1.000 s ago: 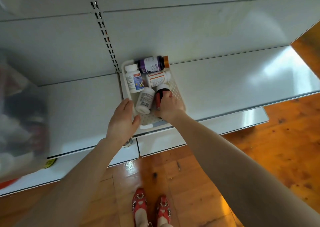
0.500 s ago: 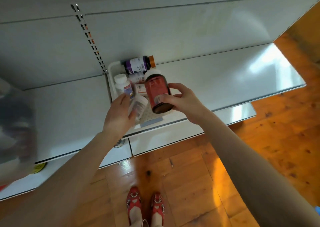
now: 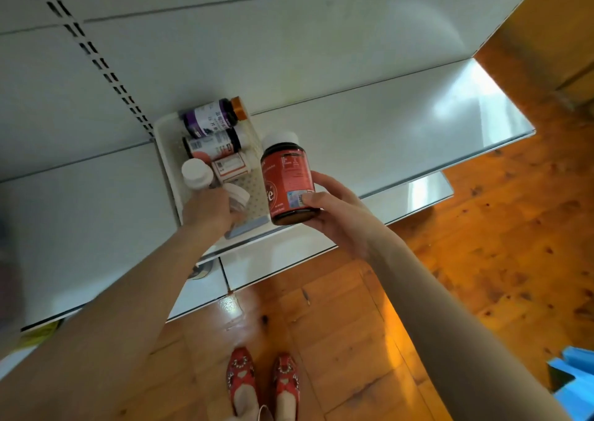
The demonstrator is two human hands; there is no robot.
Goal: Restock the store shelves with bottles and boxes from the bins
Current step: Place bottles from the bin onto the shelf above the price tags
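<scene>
A white bin (image 3: 167, 160) sits on the white shelf (image 3: 385, 131) against the back wall. My right hand (image 3: 340, 214) grips a red-labelled bottle with a white cap (image 3: 286, 179), held upright just right of the bin, above the shelf's front edge. My left hand (image 3: 209, 211) reaches into the bin's near end and closes around a small white bottle (image 3: 238, 198). Still in the bin are a purple bottle with an orange cap (image 3: 210, 116), a dark bottle (image 3: 212, 145), a white-capped bottle (image 3: 196, 173) and a small white bottle with a red label (image 3: 231, 166).
A lower shelf (image 3: 283, 259) juts out below the main one. The wooden floor (image 3: 482, 259) lies to the right, with my red shoes (image 3: 263, 382) beneath. A blue object (image 3: 575, 375) shows at the bottom right. A slotted upright (image 3: 106, 70) runs up the back panel.
My right hand lifted the red bottle out of the bin and carried it to the right. My left hand went from the bin's rim onto the small white bottle.
</scene>
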